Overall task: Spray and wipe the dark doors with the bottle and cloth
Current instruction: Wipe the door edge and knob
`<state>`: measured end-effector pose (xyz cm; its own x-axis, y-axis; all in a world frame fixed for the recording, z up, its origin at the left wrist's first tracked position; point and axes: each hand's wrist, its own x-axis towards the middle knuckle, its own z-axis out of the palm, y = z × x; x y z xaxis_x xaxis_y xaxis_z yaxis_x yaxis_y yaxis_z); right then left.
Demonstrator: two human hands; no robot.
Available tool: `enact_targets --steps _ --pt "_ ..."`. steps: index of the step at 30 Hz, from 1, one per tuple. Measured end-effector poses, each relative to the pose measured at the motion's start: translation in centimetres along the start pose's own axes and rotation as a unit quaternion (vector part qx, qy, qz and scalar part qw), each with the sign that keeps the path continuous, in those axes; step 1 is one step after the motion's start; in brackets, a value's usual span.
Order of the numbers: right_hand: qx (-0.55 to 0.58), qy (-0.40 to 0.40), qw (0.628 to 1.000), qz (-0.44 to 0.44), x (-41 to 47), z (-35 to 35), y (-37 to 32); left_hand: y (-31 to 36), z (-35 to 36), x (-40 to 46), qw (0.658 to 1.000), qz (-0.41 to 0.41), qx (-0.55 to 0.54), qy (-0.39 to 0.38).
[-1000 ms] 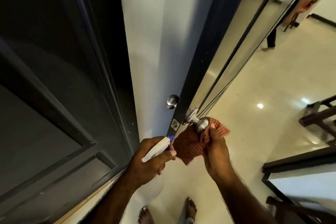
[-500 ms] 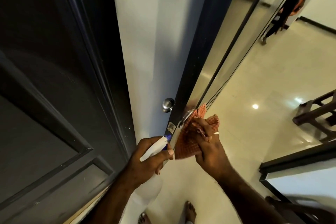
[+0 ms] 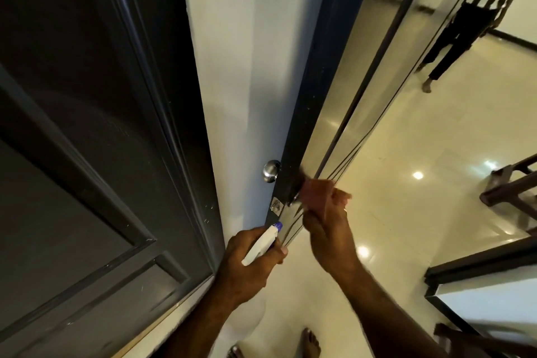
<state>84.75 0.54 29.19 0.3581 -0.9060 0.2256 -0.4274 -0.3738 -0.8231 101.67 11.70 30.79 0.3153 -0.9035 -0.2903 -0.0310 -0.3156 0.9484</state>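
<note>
Right hand [image 3: 328, 229] grips a reddish checked cloth [image 3: 318, 193], bunched in curled fingers and pressed against the glossy face of the open dark door [image 3: 325, 113], right where its near-side knob would sit (the cloth is blurred, and the knob under it cannot be seen). Left hand [image 3: 247, 267], just beside and lower, wraps around the neck of a white plastic spray bottle with a blue nozzle [image 3: 263, 243], its fingers curled round the trigger head, the nozzle pointing up toward the door's edge and the small metal latch plate [image 3: 275, 206].

Soft and light, the cloth will fold to any shape; it is best kept wadded in the palm so a flat pad meets the panel. The bottle looks light and rigid; holding it by the neck with a finger on the trigger seems the sensible grip, though its smooth body could turn slippery when wet. The door swings on hinges, so wiping pressure may push it away.

Counting: one cloth, one bottle, two dark doors, the second a panelled matte one [image 3: 87, 154] at the left, and one round steel knob [image 3: 270, 171] showing on the far side of the open door. Two bare feet [image 3: 309, 343] stand on the shiny pale tiled floor [image 3: 436, 183].
</note>
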Motion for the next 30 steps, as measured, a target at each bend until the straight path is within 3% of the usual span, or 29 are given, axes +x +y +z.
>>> enact_targets --steps 2,3,4,6,7,9,10,11,12,13,14,16,18,20,23,27,30 --pt "-0.161 -0.011 0.982 -0.100 0.1 -0.2 2.0 -0.2 -0.1 -0.4 1.000 -0.014 -0.014 -0.002" --pt "-0.182 -0.011 0.977 -0.110 0.7 -0.5 2.2 -0.2 -0.2 -0.5 1.000 -0.021 -0.022 -0.007" --pt "-0.146 -0.005 0.985 -0.088 1.2 -0.8 2.0 -0.2 -0.3 -0.6 0.999 -0.027 -0.026 -0.010" --pt "0.073 0.022 0.995 0.057 2.2 -1.1 0.9 -0.2 -0.2 -0.7 0.999 -0.023 -0.024 -0.015" --pt "0.179 0.033 0.972 0.150 2.8 -1.2 0.5 -0.2 -0.1 -0.7 0.999 -0.016 -0.022 -0.018" --pt "0.383 0.011 0.855 0.349 3.3 -1.5 0.5 0.1 0.1 -0.8 1.000 0.002 -0.024 -0.019" --pt "0.462 -0.005 0.784 0.414 2.9 -1.6 0.5 0.3 0.1 -0.9 0.999 0.012 -0.027 -0.020" --pt "0.507 -0.008 0.736 0.449 2.5 -1.7 0.1 0.5 0.1 -0.8 0.999 0.018 -0.030 -0.018" --pt "0.526 -0.008 0.717 0.458 2.0 -1.8 0.0 0.7 0.1 -0.8 0.999 0.020 -0.031 -0.013" --pt "0.498 0.000 0.748 0.440 1.6 -1.6 0.0 0.7 0.0 -0.7 0.999 0.016 -0.028 -0.007" --pt "0.440 0.021 0.801 0.405 1.3 -1.4 -0.2 0.7 -0.1 -0.6 0.999 0.018 -0.027 -0.007" --pt "0.299 0.042 0.914 0.271 1.4 -1.1 -1.0 0.4 -0.2 -0.5 0.999 0.024 -0.020 -0.010" --pt "0.087 0.015 0.989 0.120 1.4 -0.8 -0.9 0.2 -0.1 -0.4 0.999 0.026 -0.023 -0.008" --pt "-0.139 -0.031 0.990 0.009 0.6 -0.6 0.7 -0.3 0.1 -0.1 1.000 0.023 -0.021 -0.006" --pt "-0.255 -0.080 0.961 -0.078 -0.8 -1.8 3.0 -0.8 0.6 0.2 1.000 0.014 -0.015 0.001" --pt "-0.226 -0.100 0.955 -0.166 -0.7 -4.1 5.2 0.8 1.5 -0.1 0.998 0.044 -0.032 -0.017" --pt "-0.032 -0.051 0.993 -0.102 0.7 -3.4 5.1 2.2 2.0 -0.4 0.996 0.078 -0.034 -0.017"
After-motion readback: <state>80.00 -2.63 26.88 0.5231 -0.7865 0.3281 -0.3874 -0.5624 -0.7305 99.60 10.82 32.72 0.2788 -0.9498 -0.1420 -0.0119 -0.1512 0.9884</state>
